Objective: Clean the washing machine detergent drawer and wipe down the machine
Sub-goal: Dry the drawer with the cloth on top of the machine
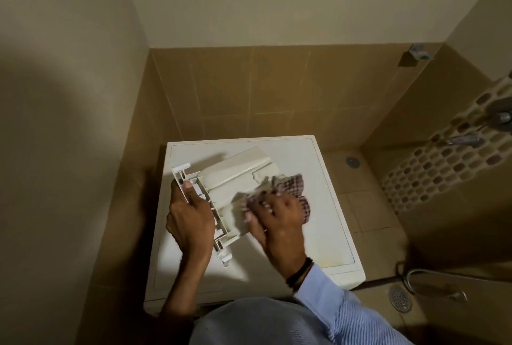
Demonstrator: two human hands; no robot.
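The cream detergent drawer (235, 175) lies pulled out on top of the white washing machine (318, 195), its front panel turned toward me. My left hand (188, 217) grips that front panel, thumb over its upper edge. My right hand (274, 214) holds a bunched checkered cloth (288, 182) and presses it against the drawer's right side. The cloth is blurred by motion. Part of the drawer's near side is hidden behind my hands.
The machine stands in a tiled corner, with walls close on the left and behind. To the right lies the tiled floor with a round drain (399, 298), a metal hose (432, 272) and a wall tap (465, 140) on a mosaic strip.
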